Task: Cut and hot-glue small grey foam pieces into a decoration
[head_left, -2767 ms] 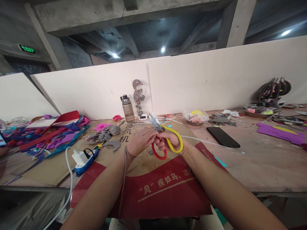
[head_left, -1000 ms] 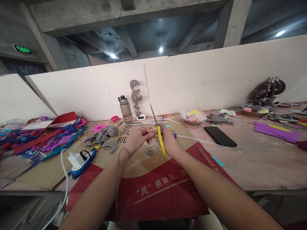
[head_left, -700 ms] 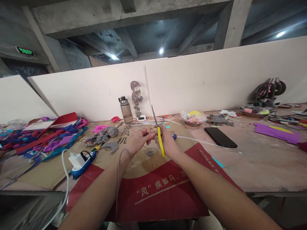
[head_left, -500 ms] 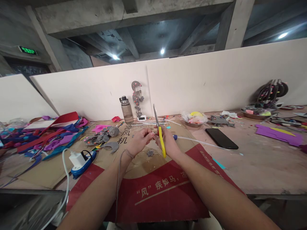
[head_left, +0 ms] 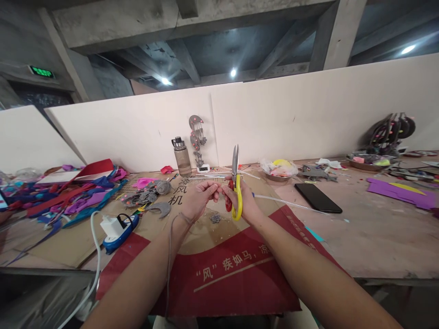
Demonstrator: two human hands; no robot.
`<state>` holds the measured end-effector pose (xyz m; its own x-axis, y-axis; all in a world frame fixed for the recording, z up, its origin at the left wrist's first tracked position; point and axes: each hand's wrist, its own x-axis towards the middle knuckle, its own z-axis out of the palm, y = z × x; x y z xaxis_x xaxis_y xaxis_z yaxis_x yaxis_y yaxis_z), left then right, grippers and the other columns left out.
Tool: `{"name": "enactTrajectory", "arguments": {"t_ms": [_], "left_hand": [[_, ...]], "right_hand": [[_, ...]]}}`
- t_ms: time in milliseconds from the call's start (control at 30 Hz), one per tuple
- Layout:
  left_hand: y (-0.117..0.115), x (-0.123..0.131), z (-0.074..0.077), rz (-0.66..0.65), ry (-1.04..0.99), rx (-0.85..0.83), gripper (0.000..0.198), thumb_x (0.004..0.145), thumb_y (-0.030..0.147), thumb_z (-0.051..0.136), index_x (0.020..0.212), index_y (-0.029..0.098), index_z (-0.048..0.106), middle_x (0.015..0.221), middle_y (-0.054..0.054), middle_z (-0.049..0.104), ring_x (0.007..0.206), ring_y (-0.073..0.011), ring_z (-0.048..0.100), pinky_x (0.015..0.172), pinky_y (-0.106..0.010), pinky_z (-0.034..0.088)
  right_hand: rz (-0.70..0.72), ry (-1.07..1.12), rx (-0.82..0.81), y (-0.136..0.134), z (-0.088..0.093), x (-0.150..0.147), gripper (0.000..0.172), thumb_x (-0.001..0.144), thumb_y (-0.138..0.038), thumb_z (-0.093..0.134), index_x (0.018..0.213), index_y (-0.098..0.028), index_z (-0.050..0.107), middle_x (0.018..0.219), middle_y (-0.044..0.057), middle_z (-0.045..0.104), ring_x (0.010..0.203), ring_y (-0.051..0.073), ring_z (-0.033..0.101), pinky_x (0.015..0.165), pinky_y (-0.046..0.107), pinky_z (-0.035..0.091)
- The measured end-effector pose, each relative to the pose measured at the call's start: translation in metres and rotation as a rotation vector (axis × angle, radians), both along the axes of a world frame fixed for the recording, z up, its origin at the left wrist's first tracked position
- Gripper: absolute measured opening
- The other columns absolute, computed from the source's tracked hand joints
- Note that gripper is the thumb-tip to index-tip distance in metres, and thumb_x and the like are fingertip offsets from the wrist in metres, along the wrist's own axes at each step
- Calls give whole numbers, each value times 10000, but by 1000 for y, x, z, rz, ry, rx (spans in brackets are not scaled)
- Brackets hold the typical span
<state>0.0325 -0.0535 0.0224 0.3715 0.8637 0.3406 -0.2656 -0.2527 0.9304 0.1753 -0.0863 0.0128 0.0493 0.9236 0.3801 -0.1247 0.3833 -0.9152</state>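
My left hand (head_left: pixel 203 197) is closed in a pinch, its fingertips against those of my right hand. What is pinched there is too small to make out. A grey cord (head_left: pixel 169 265) lies over my left wrist and hangs down along the forearm. My right hand (head_left: pixel 247 203) holds scissors (head_left: pixel 238 196) with red and yellow handles, their blades pointing up and slightly parted. Below the fingers, a small grey knotted piece (head_left: pixel 215 219) rests on the cardboard (head_left: pixel 195 242). Left of my hands lie a grey felt crescent (head_left: pixel 160 210) and a ball of grey yarn (head_left: pixel 163 187).
A water bottle (head_left: pixel 181 157) and a hanging grey ornament (head_left: pixel 197 139) stand by the white partition (head_left: pixel 274 119). To the right are a black phone (head_left: pixel 318 198), a clear glue stick (head_left: pixel 291 201) and a bowl (head_left: pixel 278 177). A blue power strip (head_left: pixel 120 235) and felt scraps (head_left: pixel 85 201) occupy the left.
The scissors have turned in my right hand, so both blades and the red handle now show. Both hands stay together at nearly the same spot.
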Motion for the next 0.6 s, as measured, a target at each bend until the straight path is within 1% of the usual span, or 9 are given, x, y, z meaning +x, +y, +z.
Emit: {"name": "enactTrajectory", "arguments": {"t_ms": [200, 333, 467, 600], "left_hand": [[5, -3, -6, 0, 104, 97, 220, 769, 330, 704, 830, 118, 697, 674, -17, 623, 571, -82, 517, 538, -220, 396], [4, -4, -5, -1, 114, 65, 216, 753, 336, 713, 786, 126, 679, 660, -9, 619, 562, -83, 518, 530, -219, 397], [-2, -1, -1, 20, 107, 15, 245, 711, 355, 746, 743, 132, 649, 604, 7, 593, 534, -81, 507, 520, -219, 395], [-4, 0, 0, 21, 94, -13, 276, 686, 369, 763, 723, 131, 628, 581, 10, 585, 518, -80, 500, 513, -220, 384]], "right_hand": [[-4, -24, 8, 1, -1, 1, 547, 727, -553, 649, 1092, -224, 409, 623, -99, 491, 409, 81, 463, 350, 207, 387], [-15, -54, 19, -1, 0, 1, 541, 725, -541, 651, 1093, -217, 420, 589, -115, 452, 396, 78, 446, 330, 196, 370], [-6, -55, 34, -3, 1, -1, 475, 743, -466, 661, 1079, -220, 432, 586, -113, 459, 413, 66, 443, 362, 180, 363], [1, -21, 32, -3, 0, -3, 472, 724, -419, 696, 1064, -224, 435, 612, -105, 457, 436, 66, 455, 387, 188, 384]]}}
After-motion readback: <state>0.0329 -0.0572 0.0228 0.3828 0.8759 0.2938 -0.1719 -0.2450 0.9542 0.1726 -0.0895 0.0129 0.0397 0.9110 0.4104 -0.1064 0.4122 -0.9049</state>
